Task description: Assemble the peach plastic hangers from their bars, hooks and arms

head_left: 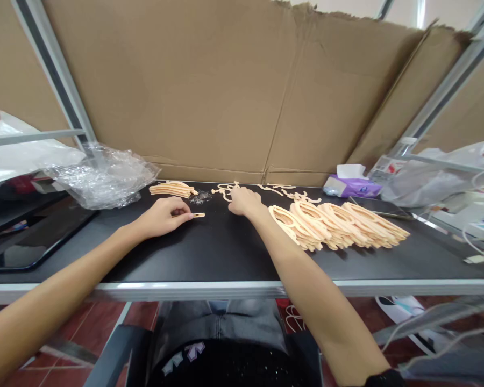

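Note:
My left hand (167, 215) pinches a small flat peach-coloured plastic piece (199, 215) with a slot in it, low over the black tabletop. Behind that hand lies a neat stack of slim peach strips (171, 188), with a patch of tiny clear scraps (201, 198) beside it. My right hand (244, 201) is at a loose heap of thin, branching peach offcuts (226, 188), its fingers curled down and mostly hidden by the back of the hand. Whether it grips anything cannot be made out. Right of it, several overlapping piles of flat peach pieces with oval openings (334, 223) lean together.
Crumpled clear plastic wrap (105, 174) and a dark tray-like panel (40, 236) are at left. More offcuts (280, 188), a purple tissue pack (353, 183) and a dark phone-like slab (381, 207) lie at right. A tall cardboard sheet (177, 86) walls the back.

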Available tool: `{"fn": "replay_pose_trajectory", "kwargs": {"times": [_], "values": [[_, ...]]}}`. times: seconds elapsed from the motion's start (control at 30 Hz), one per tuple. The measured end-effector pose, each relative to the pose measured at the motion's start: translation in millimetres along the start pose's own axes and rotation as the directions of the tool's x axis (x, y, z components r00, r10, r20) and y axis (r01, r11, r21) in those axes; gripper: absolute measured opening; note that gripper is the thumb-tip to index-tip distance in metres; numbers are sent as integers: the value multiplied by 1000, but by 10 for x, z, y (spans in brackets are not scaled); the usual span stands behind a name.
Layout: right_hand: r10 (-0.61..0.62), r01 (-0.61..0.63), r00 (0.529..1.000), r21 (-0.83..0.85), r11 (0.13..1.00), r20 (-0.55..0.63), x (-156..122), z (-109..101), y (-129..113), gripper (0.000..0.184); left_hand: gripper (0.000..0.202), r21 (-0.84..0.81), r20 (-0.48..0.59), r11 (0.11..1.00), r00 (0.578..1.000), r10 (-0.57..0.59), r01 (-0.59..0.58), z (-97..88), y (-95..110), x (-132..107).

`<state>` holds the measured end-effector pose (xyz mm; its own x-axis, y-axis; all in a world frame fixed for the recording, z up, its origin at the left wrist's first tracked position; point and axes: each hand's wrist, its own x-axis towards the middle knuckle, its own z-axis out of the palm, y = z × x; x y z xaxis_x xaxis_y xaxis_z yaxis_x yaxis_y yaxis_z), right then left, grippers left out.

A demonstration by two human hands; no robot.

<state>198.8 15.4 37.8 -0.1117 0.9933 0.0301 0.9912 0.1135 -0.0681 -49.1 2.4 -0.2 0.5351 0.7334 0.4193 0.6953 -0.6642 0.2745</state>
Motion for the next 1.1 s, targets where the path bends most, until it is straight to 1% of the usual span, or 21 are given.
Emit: {"fn": "replay_pose_trajectory", "kwargs": {"times": [0.1, 0.27, 0.4, 0.53, 0.63, 0.7, 0.77, 0.83, 0.9, 1.0, 1.1], "values": [[-19, 20, 999, 12, 1000, -32, 13, 31, -24, 41, 35, 10, -22, 1000, 1000, -7, 8, 5, -24, 0], [-52, 52, 997, -3, 999, -49, 23, 52, -38, 38, 38, 44, -65, 999, 998, 8, -5, 20, -38, 1], [-98, 100, 988, 11, 995, -118, 11, 43, -41, 38, 41, 66, -82, 998, 997, 2, 3, 21, -30, 0], [-111, 117, 979, 24, 993, -173, -2, 36, -55, 35, 42, 65, -75, 998, 997, -10, 15, 12, -16, -3], [-92, 112, 972, 82, 990, -216, 15, 32, -55, 32, 44, 63, -75, 998, 997, -11, 16, 9, -22, -4], [-69, 112, 967, 166, 980, -246, 49, 36, -49, 31, 43, 66, -82, 998, 997, -6, 11, 15, -31, -4], [-62, 141, 958, 269, 953, -282, 96, 52, -44, 31, 43, 66, -88, 998, 996, 2, 4, 25, -37, -2], [-74, 197, 942, 362, 911, -327, 144, 76, -47, 31, 42, 63, -94, 998, 996, 9, -3, 34, -37, 0], [-84, 250, 926, 431, 867, -368, 179, 97, -56, 29, 42, 52, -94, 999, 995, 16, -11, 37, -32, 1], [-65, 289, 911, 519, 804, -407, 196, 100, -80, 23, 40, 34, -92, 999, 995, 24, -21, 33, -17, -3], [-38, 320, 908, 633, 705, -417, 197, 86, -111, 18, 38, 31, -101, 999, 995, 27, -24, 25, 11, -15]]}}
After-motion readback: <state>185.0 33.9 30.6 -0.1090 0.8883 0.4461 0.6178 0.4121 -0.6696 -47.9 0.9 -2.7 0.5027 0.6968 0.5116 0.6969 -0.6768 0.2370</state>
